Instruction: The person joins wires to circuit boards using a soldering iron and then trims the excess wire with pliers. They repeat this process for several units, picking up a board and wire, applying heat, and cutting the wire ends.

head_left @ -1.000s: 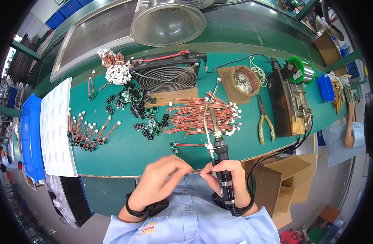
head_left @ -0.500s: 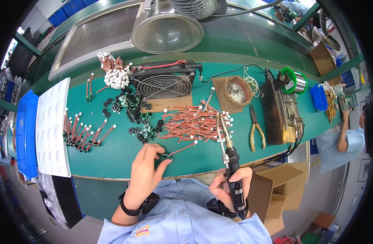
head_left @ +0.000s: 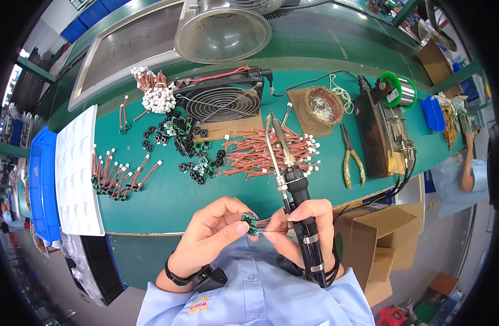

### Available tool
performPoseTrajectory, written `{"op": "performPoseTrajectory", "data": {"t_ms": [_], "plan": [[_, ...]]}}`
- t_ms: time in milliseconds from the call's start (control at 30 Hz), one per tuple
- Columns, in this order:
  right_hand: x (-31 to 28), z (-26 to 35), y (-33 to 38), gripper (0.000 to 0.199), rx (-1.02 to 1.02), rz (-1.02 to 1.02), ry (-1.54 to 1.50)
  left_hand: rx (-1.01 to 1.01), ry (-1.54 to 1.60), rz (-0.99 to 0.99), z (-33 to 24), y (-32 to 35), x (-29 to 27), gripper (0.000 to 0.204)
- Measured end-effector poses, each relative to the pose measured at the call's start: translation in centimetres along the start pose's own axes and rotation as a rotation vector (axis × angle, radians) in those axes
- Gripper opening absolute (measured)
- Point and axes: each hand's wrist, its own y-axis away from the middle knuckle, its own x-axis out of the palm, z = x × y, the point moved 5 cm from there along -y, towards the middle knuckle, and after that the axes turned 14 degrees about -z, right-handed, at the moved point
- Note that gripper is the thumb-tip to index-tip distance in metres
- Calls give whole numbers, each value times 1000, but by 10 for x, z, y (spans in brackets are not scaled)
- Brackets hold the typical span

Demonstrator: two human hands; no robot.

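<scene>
Between the thumb and fingers of my left hand (head_left: pixel 214 233) is a small green circuit board (head_left: pixel 249 221), held up in front of my shirt. My right hand (head_left: pixel 314 228) grips a black soldering iron (head_left: pixel 299 190) with a metal tube along its shaft, its tip pointing up and away. The right thumb and forefinger also pinch close to the board's edge, at a thin wire (head_left: pixel 267 232). Part of the board's wiring is hidden by my fingers. Beyond the hands lies a pile of red-and-white wires (head_left: pixel 249 155) with white connectors.
Left of the pile are loose green boards (head_left: pixel 176 133), a fan (head_left: pixel 222 100) and wired boards (head_left: pixel 116 179) near a white tray (head_left: pixel 78 174). To the right are pliers (head_left: pixel 350 163), a round pot (head_left: pixel 323 106), a soldering station (head_left: pixel 377 136) and a solder spool (head_left: pixel 399 91).
My left hand has lifted the board off the table and brought it nearer my body, to the right. My right hand has moved left with the soldering iron, and its fingertips now meet the board.
</scene>
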Motion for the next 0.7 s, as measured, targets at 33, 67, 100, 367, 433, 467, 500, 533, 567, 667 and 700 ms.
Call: {"op": "performPoseTrajectory", "data": {"t_ms": [33,67,100,367,433,467,500,533,567,667,700], "plan": [[2,0,0,47,14,5,-4,-31,23,-1,3,1,-1,17],[1,1,0,47,16,-3,-8,-62,45,-2,6,0,-3,19],[0,0,0,48,20,-4,-8,-68,38,0,8,-2,-4,19],[5,1,-2,47,18,9,15,-205,476,176,32,-12,-6,20],[7,0,-2,47,27,7,-4,-253,525,218,34,-13,-4,20],[8,-1,0,47,29,3,-8,-279,552,240,35,-12,-2,21],[8,-3,2,45,54,-42,-50,-282,547,239,35,-13,1,21],[8,-6,4,43,80,-87,-92,-273,554,256,34,-13,4,21],[7,-7,5,41,106,-132,-134,-264,561,273,32,-13,8,22],[8,-3,3,41,71,-122,-123,-256,558,290,33,-14,10,24],[8,-1,2,40,52,-116,-115,-255,553,292,34,-13,9,24]]}}
